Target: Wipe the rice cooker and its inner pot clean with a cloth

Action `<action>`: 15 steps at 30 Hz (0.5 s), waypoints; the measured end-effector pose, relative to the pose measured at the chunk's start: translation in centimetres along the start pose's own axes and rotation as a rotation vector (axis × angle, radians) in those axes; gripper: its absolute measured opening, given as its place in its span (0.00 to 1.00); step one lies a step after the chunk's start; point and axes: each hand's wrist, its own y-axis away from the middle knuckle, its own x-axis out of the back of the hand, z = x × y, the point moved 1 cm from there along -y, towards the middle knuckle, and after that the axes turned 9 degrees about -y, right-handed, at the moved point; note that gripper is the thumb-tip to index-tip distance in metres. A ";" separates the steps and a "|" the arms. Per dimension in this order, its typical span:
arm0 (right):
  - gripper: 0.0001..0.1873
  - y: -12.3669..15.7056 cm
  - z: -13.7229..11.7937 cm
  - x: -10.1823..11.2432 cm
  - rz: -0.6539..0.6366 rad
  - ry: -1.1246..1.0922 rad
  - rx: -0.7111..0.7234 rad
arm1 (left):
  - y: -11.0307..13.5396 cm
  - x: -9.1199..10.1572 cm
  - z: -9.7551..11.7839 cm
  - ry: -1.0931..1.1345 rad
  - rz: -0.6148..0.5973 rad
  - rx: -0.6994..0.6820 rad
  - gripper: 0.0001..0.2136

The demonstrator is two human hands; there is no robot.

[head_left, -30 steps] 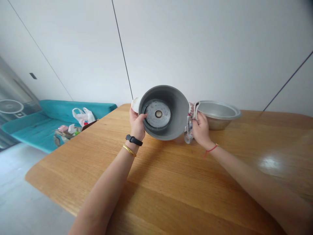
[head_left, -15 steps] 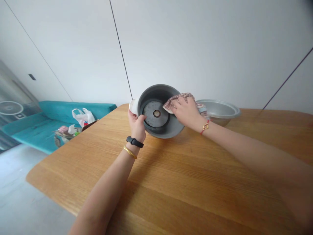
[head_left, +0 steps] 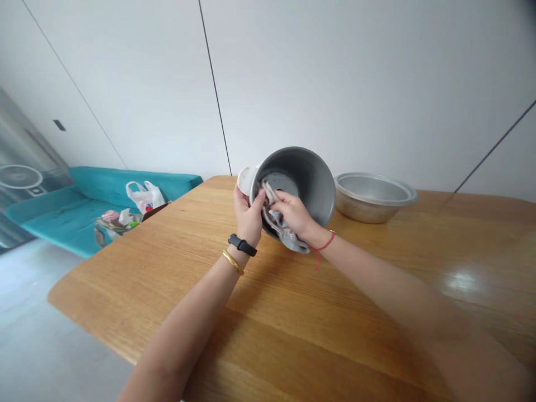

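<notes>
A deep grey pot point(head_left: 320, 181) is tilted on its side above the wooden table, its mouth toward me. My left hand point(head_left: 248, 215) grips the pot at its left edge, by a white handle point(head_left: 245, 180), with the thumb over the rim. Inside the mouth, at the lower left, my right hand point(head_left: 295, 215) pinches a patterned cloth point(head_left: 288, 237) against the pot's near wall. Part of the cloth hangs over the rim. The fingertips of my right hand are partly hidden by the cloth.
A wide metal basin point(head_left: 372, 198) stands on the wooden table point(head_left: 318, 329) to the right, near the white wall point(head_left: 355, 84). Beyond the table's left edge is a teal sofa point(head_left: 62, 220) with a white plastic bag point(head_left: 146, 198) and assorted items.
My right hand has carried the cloth from the pot's right side to its lower left wall. The pot has shifted slightly right and turned, its mouth now facing more to the right.
</notes>
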 end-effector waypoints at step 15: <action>0.32 -4.3 -0.9 6.9 0.355 1.059 0.387 | -1.0 1.1 0.2 -0.063 -0.002 0.044 0.38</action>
